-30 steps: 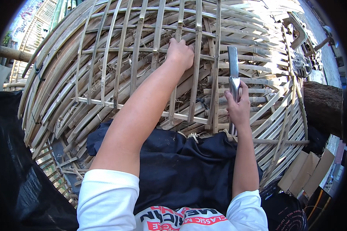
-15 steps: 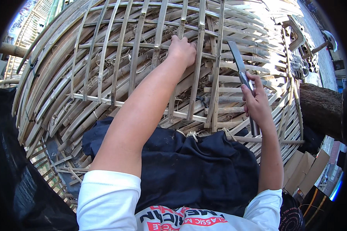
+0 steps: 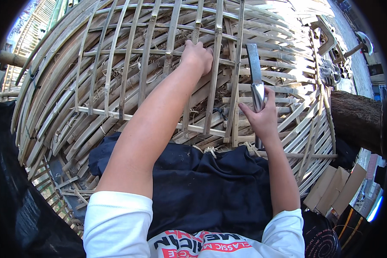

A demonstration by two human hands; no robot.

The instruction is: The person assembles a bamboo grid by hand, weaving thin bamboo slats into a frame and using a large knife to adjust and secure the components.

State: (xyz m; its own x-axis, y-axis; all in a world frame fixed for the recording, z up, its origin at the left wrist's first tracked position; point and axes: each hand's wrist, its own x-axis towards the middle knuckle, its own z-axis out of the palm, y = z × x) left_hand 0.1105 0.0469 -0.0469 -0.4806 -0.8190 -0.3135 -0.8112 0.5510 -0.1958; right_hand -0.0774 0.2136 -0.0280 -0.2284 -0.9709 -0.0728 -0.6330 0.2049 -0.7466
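A lattice of split bamboo strips lies in front of me over a heap of more bamboo slats. My left hand reaches far into it, its fingers closed round an upright bamboo strip near a crosspiece. The fingertips are partly hidden. To the right, my right hand grips the shiny metal handle of a knife with a long, flat blade. The blade points away from me, just right of an upright strip and above the slats.
Dark cloth covers my lap. Black sheeting hangs at the left. At the right are a thick log, folded cardboard, hollow bamboo tubes and a hatchet-like tool further back.
My right hand and the knife have moved left, toward the lattice, and the blade now stands more upright. My left hand keeps its hold; the whole view has shifted slightly.
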